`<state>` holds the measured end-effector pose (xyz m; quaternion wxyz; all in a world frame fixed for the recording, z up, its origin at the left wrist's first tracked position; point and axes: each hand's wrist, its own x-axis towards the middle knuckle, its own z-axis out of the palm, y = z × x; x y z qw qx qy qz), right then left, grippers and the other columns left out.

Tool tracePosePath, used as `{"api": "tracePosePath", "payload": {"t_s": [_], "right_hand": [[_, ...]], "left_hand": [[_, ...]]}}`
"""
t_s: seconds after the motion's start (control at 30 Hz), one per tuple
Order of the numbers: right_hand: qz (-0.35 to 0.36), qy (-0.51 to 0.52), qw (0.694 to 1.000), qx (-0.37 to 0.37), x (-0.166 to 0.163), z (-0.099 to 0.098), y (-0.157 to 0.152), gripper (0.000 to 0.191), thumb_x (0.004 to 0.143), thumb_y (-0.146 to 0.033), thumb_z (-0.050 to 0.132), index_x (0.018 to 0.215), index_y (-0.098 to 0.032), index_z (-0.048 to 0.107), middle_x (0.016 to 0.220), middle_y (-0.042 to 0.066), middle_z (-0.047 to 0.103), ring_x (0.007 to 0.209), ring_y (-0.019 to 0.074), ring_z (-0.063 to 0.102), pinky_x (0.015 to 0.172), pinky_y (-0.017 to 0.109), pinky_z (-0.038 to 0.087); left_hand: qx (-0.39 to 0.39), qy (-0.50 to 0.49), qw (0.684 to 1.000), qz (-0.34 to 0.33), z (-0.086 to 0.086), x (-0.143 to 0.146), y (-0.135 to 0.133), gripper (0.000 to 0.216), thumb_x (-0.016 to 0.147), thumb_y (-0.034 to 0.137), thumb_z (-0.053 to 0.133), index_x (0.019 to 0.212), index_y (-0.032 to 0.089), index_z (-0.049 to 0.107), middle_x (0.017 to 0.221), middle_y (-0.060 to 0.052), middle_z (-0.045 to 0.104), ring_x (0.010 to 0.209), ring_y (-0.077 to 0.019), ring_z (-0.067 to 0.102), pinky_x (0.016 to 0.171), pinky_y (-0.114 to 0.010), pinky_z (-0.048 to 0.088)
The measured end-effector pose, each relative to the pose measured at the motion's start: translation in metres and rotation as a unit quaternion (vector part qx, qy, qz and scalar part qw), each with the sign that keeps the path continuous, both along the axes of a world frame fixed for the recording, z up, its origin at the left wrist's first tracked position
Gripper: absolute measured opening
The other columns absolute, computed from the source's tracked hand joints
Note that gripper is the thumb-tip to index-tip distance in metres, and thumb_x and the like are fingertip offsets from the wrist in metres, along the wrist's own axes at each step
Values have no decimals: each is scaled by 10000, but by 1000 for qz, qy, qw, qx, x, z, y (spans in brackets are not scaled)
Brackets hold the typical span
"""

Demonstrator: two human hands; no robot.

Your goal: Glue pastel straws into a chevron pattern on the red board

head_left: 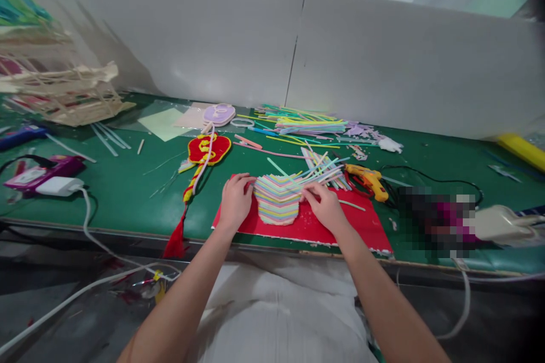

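A panel of pastel strips laid in chevron rows lies on a red board in front of me. My left hand has its fingers curled against the panel's left edge, thumb and fingertips close together. On the opposite side, my right hand pinches at the right edge with thumb and forefinger; exactly which strip ends sit between them is too small to tell. Just behind the right hand is a loose pile of pastel strips, partly on the board.
An orange glue gun with a dark cord lies right of the pile. At left are a red-and-yellow tasselled ornament, a purple power strip and a thin-stick model. More strips lie along the grey partition.
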<state>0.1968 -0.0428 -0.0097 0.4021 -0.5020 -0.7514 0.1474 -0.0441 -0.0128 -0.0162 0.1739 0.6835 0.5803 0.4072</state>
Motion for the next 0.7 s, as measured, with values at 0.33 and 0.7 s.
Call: {"api": "tracePosePath", "payload": {"t_s": [0.33, 0.7], "right_hand": [[52, -43, 997, 32, -4, 9, -10, 131, 926, -268, 515, 840, -217, 600, 863, 46, 630, 857, 189, 590, 799, 322, 457], [68, -162, 981, 85, -11, 24, -23, 153, 925, -251, 528, 813, -193, 615, 803, 34, 642, 830, 179, 594, 764, 312, 419]], "left_hand": [[6, -6, 1000, 12, 1, -1, 0, 307, 857, 107, 429, 1004, 181, 689, 1172, -103, 638, 1143, -232, 570, 1028, -450, 419], [16, 78, 995, -64, 20, 8, -58, 422, 979, 277, 332, 1369, 158, 440, 1434, -106, 477, 1341, -197, 418, 1116, -392, 363]]}}
